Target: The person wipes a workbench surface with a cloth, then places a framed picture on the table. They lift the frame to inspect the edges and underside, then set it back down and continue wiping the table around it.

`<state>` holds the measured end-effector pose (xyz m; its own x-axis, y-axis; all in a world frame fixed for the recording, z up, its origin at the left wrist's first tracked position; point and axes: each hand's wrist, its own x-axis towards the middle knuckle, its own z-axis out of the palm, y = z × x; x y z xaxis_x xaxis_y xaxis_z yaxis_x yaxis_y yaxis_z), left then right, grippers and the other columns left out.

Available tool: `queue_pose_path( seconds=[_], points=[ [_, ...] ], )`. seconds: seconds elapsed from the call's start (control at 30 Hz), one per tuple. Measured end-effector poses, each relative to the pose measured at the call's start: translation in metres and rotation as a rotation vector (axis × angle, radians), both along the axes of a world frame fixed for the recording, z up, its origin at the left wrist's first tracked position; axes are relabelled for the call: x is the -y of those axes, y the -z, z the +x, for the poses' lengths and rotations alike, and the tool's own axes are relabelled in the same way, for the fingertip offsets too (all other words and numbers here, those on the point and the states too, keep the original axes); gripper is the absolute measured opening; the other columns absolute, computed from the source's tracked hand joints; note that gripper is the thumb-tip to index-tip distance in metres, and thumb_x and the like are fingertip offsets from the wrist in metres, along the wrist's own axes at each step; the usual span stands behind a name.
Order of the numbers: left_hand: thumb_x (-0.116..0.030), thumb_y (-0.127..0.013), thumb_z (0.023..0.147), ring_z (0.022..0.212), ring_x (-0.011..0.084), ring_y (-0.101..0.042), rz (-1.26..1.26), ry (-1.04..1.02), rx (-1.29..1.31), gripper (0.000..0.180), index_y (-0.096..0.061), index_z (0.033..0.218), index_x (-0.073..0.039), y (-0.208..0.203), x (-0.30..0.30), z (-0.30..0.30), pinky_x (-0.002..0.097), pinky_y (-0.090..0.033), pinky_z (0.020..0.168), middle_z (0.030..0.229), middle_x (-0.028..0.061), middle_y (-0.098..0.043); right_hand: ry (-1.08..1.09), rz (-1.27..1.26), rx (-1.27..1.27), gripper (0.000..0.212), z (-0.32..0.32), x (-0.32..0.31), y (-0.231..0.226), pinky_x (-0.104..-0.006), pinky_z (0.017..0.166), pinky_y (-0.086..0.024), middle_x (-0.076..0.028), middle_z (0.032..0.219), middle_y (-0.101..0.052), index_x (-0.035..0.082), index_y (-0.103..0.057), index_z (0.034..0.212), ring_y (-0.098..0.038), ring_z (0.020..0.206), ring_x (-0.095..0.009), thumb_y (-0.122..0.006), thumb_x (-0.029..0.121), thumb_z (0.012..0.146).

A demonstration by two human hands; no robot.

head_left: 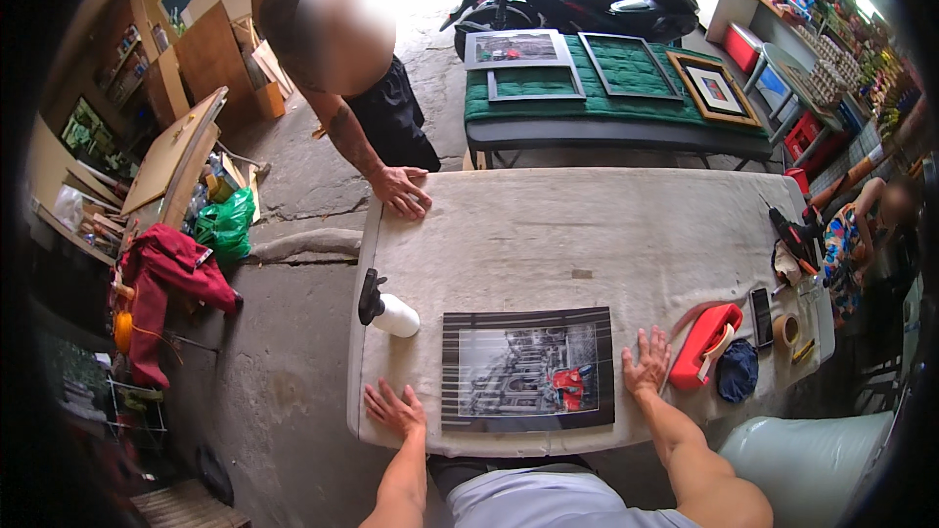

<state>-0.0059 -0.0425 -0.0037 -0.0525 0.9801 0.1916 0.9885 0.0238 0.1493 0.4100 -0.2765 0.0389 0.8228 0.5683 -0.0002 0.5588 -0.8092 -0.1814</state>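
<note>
My left hand (395, 409) lies open on the cloth-covered table (489, 235), fingers spread, just left of a glossy picture. My right hand (647, 362) rests flat on the cloth at the picture's right side, fingers also spread. Between them lies the picture (528, 369), a black-and-white street scene with a red vehicle and a dark border; striped reflections cross its surface. A white spray bottle (397, 317) with a black trigger head stands beyond my left hand. Right of my right hand are a red tape dispenser (704, 346) and a dark blue bundled cloth (737, 370).
Another person's hand (401, 193) leans on the far left corner. A phone (761, 318), a tape roll (785, 330) and a cordless drill (790, 235) lie along the right edge. Behind, a green padded table (538, 90) holds several frames. A plastic-wrapped roll (802, 460) stands at lower right.
</note>
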Motion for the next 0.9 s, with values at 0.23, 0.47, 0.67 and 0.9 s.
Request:
queue_pose_path(
  seconds=[0.23, 0.47, 0.67, 0.9],
  points=[
    [-0.04, -0.058, 0.088, 0.136, 0.0395, -0.029, 0.038, 0.004, -0.04, 0.061, -0.043, 0.139, -0.009, 0.01, -0.001, -0.005, 0.0549, -0.024, 0.109, 0.147, 0.0226, -0.032, -0.038, 0.038, 0.046, 0.061, 0.005, 0.001, 0.008, -0.047, 0.116, -0.013, -0.013, 0.15, -0.033, 0.017, -0.047, 0.138, -0.024, 0.141, -0.029, -0.054, 0.046, 0.085],
    [-0.044, -0.056, 0.09, 0.136, 0.0376, -0.03, 0.048, 0.024, -0.102, 0.06, -0.043, 0.14, -0.013, 0.01, 0.001, -0.008, 0.0539, -0.025, 0.108, 0.147, 0.0208, -0.034, -0.045, 0.019, 0.099, 0.06, 0.006, 0.005, 0.018, -0.0472, 0.115, -0.014, -0.011, 0.151, -0.032, 0.02, -0.046, 0.139, -0.025, 0.141, -0.029, -0.052, 0.049, 0.087],
    [-0.046, -0.053, 0.091, 0.136, 0.037, -0.029, 0.058, 0.049, -0.099, 0.06, -0.043, 0.14, -0.013, 0.017, -0.003, -0.012, 0.0536, -0.024, 0.108, 0.147, 0.0212, -0.033, -0.042, 0.006, 0.119, 0.06, 0.006, 0.003, 0.02, -0.047, 0.115, -0.014, -0.009, 0.152, -0.031, 0.022, -0.045, 0.14, -0.025, 0.141, -0.028, -0.051, 0.05, 0.087],
    [-0.047, -0.052, 0.091, 0.137, 0.0367, -0.029, 0.032, 0.041, -0.081, 0.06, -0.043, 0.139, -0.013, 0.015, -0.002, -0.01, 0.0534, -0.022, 0.109, 0.147, 0.0215, -0.033, -0.041, 0.011, 0.113, 0.06, 0.007, 0.004, 0.023, -0.0468, 0.115, -0.014, -0.008, 0.152, -0.03, 0.023, -0.044, 0.141, -0.024, 0.141, -0.028, -0.05, 0.05, 0.087]
  ],
)
